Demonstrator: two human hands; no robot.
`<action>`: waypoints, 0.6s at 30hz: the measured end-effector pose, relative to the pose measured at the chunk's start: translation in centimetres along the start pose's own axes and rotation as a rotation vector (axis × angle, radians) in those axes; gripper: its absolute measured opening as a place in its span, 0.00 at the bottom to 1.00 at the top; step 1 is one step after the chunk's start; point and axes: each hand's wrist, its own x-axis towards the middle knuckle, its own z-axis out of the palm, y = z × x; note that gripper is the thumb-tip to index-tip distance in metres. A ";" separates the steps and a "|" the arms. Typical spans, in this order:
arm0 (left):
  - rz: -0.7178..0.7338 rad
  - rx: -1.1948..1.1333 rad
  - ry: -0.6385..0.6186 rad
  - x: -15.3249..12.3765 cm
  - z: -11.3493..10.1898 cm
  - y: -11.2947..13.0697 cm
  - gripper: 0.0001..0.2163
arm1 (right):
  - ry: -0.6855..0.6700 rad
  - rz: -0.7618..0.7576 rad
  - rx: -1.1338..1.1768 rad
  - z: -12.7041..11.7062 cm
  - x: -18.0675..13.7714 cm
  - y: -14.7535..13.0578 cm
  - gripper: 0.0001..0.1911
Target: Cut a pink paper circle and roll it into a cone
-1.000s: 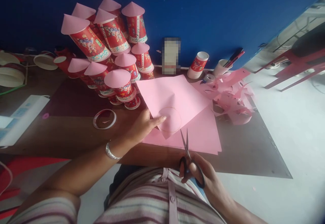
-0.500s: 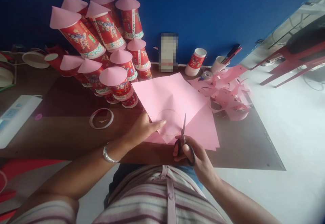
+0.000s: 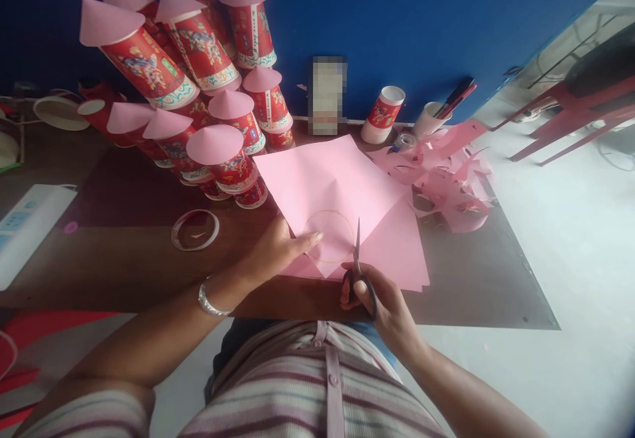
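My left hand (image 3: 285, 246) grips a sheet of pink paper (image 3: 342, 180) at its near left edge, thumb on top and fingers hidden beneath. A circle is drawn on the sheet's near corner, just past my thumb. In my right hand (image 3: 380, 296) are black-handled scissors (image 3: 358, 253), with fingers through the loops and the blades pointing away from me at the circle's right side. How far the blades are parted is hard to tell. Under the held sheet lie more pink sheets (image 3: 397, 253) on the brown table (image 3: 149, 279).
Stacked red paper cups (image 3: 143, 71) with pink cone tops stand at the left. A cardboard ring (image 3: 217, 229) lies nearer me. To the right are pink scraps (image 3: 456, 186), a tape roll (image 3: 405, 141), a cup of pens (image 3: 430, 120) and upturned cups (image 3: 383, 117). A white power strip (image 3: 34, 233) sits far left.
The view has shifted slightly, so the cups appear higher and further left. Both hands keep their holds on the paper and scissors, with hardly any movement between them.
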 end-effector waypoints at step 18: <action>-0.015 0.029 0.010 0.0 -0.3 -0.3 0.24 | 0.055 0.065 0.026 0.0 0.0 0.1 0.32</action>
